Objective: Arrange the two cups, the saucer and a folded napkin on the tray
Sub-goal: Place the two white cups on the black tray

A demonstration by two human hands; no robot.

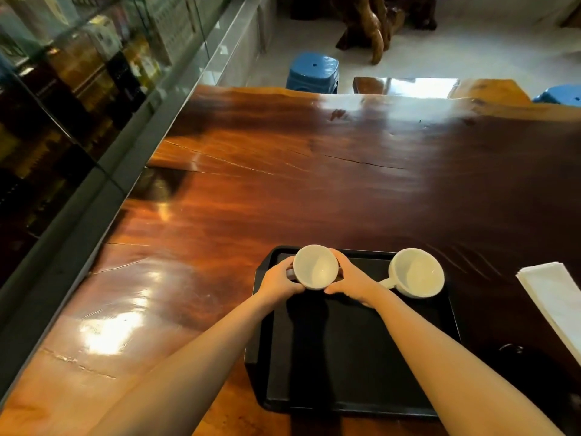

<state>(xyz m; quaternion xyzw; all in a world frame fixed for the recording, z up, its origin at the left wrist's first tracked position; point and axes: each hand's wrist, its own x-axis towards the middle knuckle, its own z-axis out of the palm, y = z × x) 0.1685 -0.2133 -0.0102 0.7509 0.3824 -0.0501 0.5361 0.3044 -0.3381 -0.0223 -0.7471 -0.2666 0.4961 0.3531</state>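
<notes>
We see two bare forearms, no sleeves; left hand [280, 278] and right hand [352, 283] without rings or watch.

Two cups [316, 267] [416, 272] sit side by side at the tray's [355, 357] far end, napkins [556, 297] seemingly off-tray, right.

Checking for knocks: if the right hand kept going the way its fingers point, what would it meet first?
The right hand points left, already touching the round white ceramic cup on the black rectangular tray; past it, the left hand.
</notes>
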